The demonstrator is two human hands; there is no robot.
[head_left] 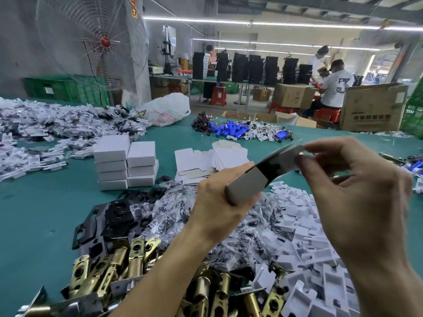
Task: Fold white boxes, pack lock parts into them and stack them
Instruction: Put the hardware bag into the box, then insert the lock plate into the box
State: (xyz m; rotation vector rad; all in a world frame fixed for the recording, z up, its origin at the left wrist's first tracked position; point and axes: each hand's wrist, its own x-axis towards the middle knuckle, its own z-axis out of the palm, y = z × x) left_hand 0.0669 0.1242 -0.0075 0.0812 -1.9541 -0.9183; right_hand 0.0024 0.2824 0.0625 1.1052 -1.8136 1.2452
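Head view: the white box (249, 186) is held up over the heap of bagged parts (174, 213). The left hand (217, 202) is curled round its body and the right hand (361, 193) pinches the open lid flap. Something dark (266, 168) sits inside, so this looks like closing. Next, tuck that thin matte card flap in, then onto the square-edged stack of finished boxes (126, 163). Brassy latch bolts (109, 268) gleam below.
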